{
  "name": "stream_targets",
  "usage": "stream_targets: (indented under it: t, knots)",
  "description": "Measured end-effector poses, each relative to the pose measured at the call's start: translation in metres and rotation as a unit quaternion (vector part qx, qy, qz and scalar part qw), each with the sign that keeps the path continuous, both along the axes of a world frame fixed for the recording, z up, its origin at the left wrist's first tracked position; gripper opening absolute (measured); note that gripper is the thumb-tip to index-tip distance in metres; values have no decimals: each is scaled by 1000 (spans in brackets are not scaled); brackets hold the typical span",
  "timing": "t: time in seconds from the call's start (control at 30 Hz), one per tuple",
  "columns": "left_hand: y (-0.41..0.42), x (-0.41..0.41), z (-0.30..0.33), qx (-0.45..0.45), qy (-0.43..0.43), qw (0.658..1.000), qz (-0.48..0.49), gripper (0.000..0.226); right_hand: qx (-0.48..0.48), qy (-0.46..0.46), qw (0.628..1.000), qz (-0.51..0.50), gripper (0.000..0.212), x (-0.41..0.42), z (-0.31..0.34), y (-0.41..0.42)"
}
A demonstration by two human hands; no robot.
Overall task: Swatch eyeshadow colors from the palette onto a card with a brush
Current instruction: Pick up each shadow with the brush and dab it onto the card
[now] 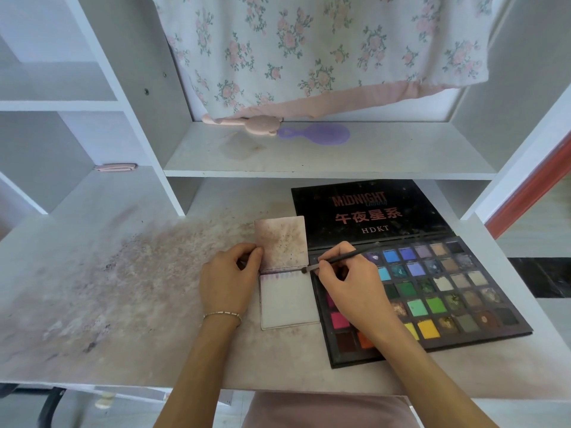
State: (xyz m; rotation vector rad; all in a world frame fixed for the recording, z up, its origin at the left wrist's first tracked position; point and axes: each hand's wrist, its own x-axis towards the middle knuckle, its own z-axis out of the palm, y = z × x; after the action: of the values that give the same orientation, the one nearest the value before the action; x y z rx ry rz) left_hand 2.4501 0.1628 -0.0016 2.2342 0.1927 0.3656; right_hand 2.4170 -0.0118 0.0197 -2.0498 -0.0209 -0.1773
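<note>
- The small white card (pixel 289 299) lies flat on the stained white tabletop (pixel 123 273), touching the left edge of the open black multicolour eyeshadow palette (pixel 432 291); a row of faint purple strokes runs along its top edge.
- Your thin dark brush (pixel 336 257) slants from upper right down to its tip at the card's top right corner.
- Your right hand (pixel 349 282) pinches the brush, resting over the palette and nearer the pans.
- Your left hand (pixel 228 279) pinches back the stained flap (pixel 281 242) above the card.
</note>
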Motion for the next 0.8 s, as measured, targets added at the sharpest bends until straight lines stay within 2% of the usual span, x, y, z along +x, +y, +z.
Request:
stream_targets:
  t: [0.6,0.8]
  knots:
    - [1,0,-1,10,1,1000,-1,12,-7,10,1000,4,19,-1,-1,0]
    - [1,0,0,10,4,1000,-1,12,86,-10,996,-23,17,-4,6,-7]
